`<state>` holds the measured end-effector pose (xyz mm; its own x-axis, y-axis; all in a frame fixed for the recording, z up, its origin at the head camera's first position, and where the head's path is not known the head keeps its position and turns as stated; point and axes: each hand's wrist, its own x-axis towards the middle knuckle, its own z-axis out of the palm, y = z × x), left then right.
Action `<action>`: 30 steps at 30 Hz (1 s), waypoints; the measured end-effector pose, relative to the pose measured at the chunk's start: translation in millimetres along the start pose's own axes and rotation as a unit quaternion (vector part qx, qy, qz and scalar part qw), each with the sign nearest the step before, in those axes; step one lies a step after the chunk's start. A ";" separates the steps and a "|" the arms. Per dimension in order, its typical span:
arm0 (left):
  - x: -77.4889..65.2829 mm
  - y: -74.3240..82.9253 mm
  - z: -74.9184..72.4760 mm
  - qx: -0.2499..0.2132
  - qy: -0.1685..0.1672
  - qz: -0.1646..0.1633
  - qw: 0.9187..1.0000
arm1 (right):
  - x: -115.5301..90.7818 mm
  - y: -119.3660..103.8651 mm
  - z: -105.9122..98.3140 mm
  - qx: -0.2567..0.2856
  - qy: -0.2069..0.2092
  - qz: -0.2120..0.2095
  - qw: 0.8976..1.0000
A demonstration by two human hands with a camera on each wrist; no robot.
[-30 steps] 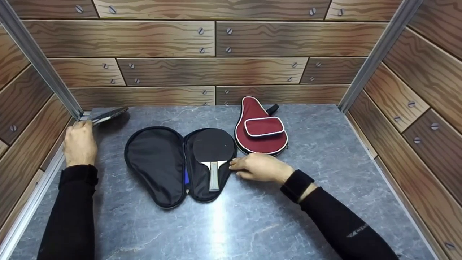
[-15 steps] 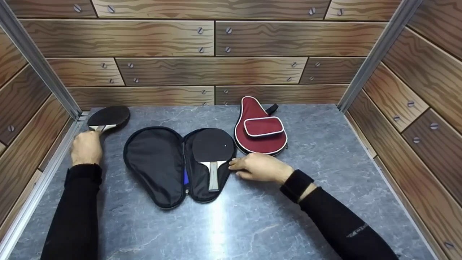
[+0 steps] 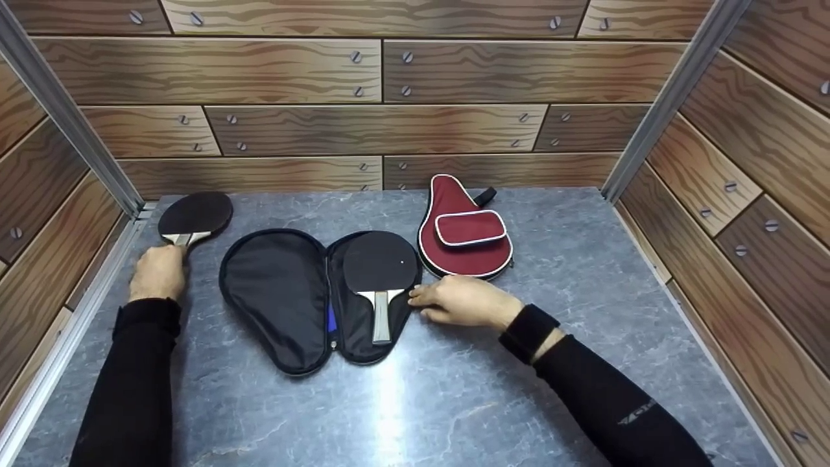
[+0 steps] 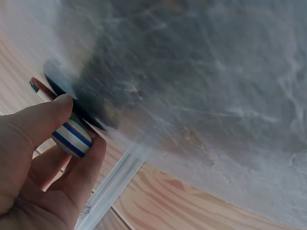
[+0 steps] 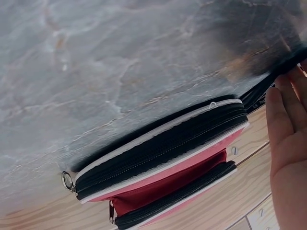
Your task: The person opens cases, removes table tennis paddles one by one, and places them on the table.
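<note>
At the far left of the head view, my left hand [image 3: 157, 272] grips the handle of a black table tennis paddle [image 3: 196, 213]. The left wrist view shows thumb and fingers around the striped handle end [image 4: 72, 138], with the blade tilted over the table. A black paddle case [image 3: 275, 298] lies unzipped and spread flat in the middle. On its right half rests a second table tennis paddle [image 3: 381, 263], handle toward me. My right hand [image 3: 468, 301] touches that half's right edge with its fingertips; in the right wrist view its fingers [image 5: 283, 108] look fairly straight.
A red paddle case [image 3: 463, 256] with white piping and a front pocket lies behind my right hand, against the black case's side. Its zippered edge [image 5: 163, 143] shows in the right wrist view. Wood-patterned walls [image 3: 292, 130] enclose the grey marbled table [image 3: 519, 402].
My left hand has turned the paddle from edge-on to showing its black face, shifting slightly right and toward me. The right hand stays at the case's edge.
</note>
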<state>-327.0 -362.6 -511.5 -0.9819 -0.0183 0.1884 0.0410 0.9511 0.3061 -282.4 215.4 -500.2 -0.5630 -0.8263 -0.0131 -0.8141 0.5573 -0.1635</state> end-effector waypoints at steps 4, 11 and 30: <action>-2.6 -0.3 2.5 0.005 0.007 0.016 1.000 | 0.2 0.2 0.3 -0.003 0.000 -0.004 1.000; -8.0 -1.4 5.1 -0.008 0.013 0.013 1.000 | 0.0 1.4 1.8 -0.002 0.006 -0.009 1.000; -4.9 55.1 -17.5 -0.006 0.104 0.069 0.992 | 1.3 1.2 -0.2 -0.001 0.008 -0.014 1.000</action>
<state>-316.7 -315.5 -479.3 -0.9077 0.0471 0.4169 0.1751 0.9455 0.2744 -284.2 215.1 -500.2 -0.5415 -0.8407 0.0076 -0.8303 0.5333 -0.1615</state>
